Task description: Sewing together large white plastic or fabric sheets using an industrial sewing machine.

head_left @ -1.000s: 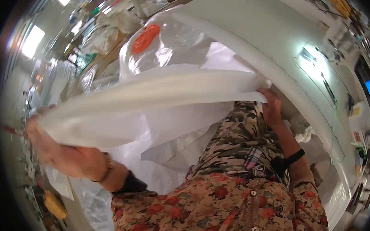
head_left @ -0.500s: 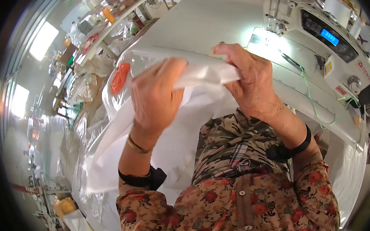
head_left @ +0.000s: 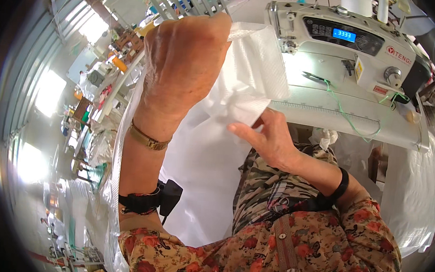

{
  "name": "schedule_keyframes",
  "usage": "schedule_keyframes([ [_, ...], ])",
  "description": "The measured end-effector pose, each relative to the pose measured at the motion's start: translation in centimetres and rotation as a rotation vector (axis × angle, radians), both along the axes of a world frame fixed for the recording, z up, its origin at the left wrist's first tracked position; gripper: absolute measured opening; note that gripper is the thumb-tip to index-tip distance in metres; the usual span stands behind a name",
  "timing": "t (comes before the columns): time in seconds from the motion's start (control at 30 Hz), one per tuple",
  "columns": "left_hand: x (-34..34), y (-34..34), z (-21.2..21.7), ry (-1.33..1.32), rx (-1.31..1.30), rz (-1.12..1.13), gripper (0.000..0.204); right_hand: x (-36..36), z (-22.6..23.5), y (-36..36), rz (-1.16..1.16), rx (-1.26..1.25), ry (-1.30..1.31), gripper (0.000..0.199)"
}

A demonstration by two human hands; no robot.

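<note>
A large sheet of white woven plastic fabric (head_left: pixel 202 177) hangs in front of me and spreads down beside my lap. My left hand (head_left: pixel 187 59) is raised high, its fist closed on the sheet's upper edge; the fingertips are turned away from view. Lower and to the right, my right hand (head_left: pixel 272 139) pinches a hanging corner of the same fabric, with the thumb lying along its near side and the other fingers partly behind it.
A white sewing machine (head_left: pixel 353 39) with a lit blue display stands on the table at the right. Dark thread snips (head_left: pixel 315 78) and a loose green thread (head_left: pixel 342 111) lie near it. Cluttered shelving (head_left: pixel 118 87) stands at the left.
My left hand has risen, lifting the fabric's edge upward. The right hand has dropped lower and left. The view has shifted, and the fabric now covers the table's left part.
</note>
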State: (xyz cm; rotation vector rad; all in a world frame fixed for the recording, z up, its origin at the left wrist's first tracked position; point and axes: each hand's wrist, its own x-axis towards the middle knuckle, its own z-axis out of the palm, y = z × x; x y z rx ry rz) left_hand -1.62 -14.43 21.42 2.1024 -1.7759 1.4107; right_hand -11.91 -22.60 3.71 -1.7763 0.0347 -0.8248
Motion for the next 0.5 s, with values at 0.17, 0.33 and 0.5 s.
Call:
schedule_keyframes([
  [0.17, 2.1, -1.3, 3.3, -0.248, -0.091, -0.087, 0.010, -1.2, 2.7, -2.4, 0.083, -0.057, 0.161, 0.031],
  [0.33, 11.8, 3.4, 10.5, -0.267, -0.442, 0.285, 0.019, -10.2, 0.9, -7.5, 0.374, -0.334, -0.211, 0.026],
  [0.5, 19.1, 11.3, 13.8, -0.146, -0.614, 0.721, 0.050, -20.2, -9.9, -15.6, -0.119, 0.238, 0.229, 0.032],
])
